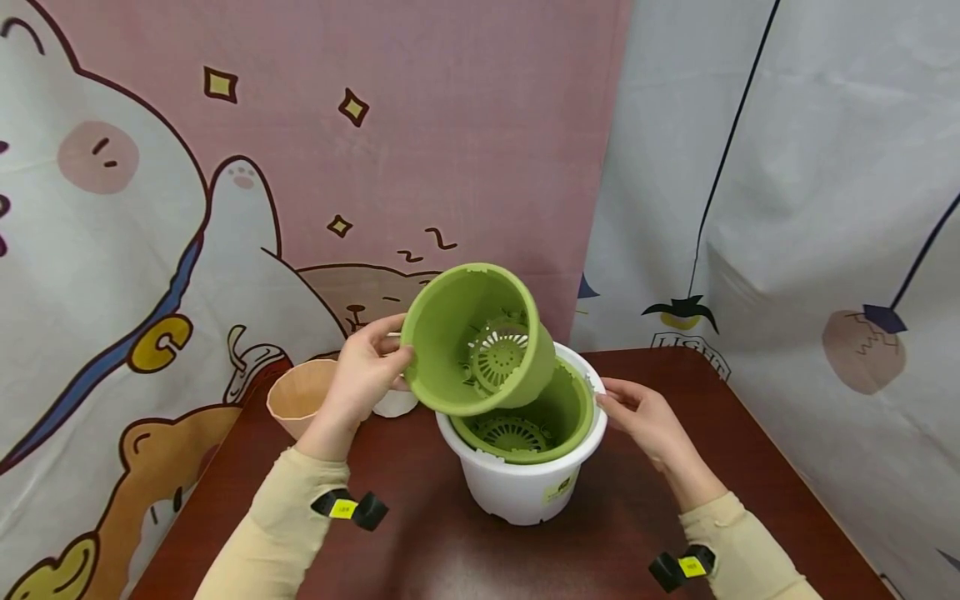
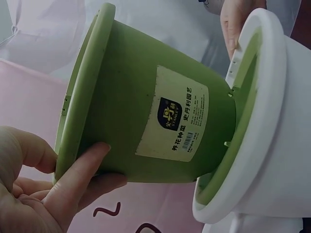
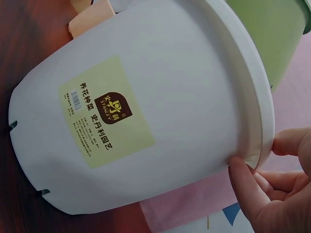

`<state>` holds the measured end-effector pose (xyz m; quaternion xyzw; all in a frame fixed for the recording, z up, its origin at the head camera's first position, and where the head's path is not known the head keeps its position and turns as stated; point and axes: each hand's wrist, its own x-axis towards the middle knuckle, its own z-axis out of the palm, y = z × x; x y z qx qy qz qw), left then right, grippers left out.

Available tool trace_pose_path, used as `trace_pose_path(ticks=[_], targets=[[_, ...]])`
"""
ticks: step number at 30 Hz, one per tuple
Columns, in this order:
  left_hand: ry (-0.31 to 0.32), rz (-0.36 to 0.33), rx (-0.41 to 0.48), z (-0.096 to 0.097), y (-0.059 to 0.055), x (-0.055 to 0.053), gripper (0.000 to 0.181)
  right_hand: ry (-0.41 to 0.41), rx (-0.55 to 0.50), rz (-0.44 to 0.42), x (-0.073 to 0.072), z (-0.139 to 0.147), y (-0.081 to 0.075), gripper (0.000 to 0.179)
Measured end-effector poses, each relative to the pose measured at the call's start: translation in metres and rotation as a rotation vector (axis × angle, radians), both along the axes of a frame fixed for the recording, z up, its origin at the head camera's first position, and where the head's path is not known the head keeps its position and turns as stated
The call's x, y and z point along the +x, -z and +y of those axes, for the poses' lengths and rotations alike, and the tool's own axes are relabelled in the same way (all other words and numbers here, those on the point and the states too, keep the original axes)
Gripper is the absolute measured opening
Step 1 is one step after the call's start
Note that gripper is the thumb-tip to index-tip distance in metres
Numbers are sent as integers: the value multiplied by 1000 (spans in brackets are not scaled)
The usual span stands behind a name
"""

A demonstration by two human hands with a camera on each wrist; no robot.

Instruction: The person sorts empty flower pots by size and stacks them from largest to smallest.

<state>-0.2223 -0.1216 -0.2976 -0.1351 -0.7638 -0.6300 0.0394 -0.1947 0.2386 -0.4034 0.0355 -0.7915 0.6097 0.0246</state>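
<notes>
My left hand pinches the rim of a green plastic flowerpot, thumb on one side and fingers on the other. This pot is tilted, its mouth facing me and its slotted base showing inside. In the left wrist view its base end reaches the mouth of the pots below, and its side bears a pale label. Below it, a second green flowerpot sits nested inside a white flowerpot, which stands upright on the table. With thumb and fingers, my right hand grips the white pot's rim.
At the left of the brown table stands a peach-coloured pot. A small white container is partly hidden behind my left hand. A printed cloth hangs behind the table's back edge and along its sides.
</notes>
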Motion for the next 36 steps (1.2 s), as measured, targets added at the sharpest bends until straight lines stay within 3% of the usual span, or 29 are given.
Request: trace_pose_path(ticks=[21, 36], targets=[[46, -60, -93, 25, 10, -8, 53, 0, 0, 2, 0, 0, -1, 49], [68, -84, -148, 36, 28, -17, 49, -2, 8, 0, 1, -1, 0, 52]])
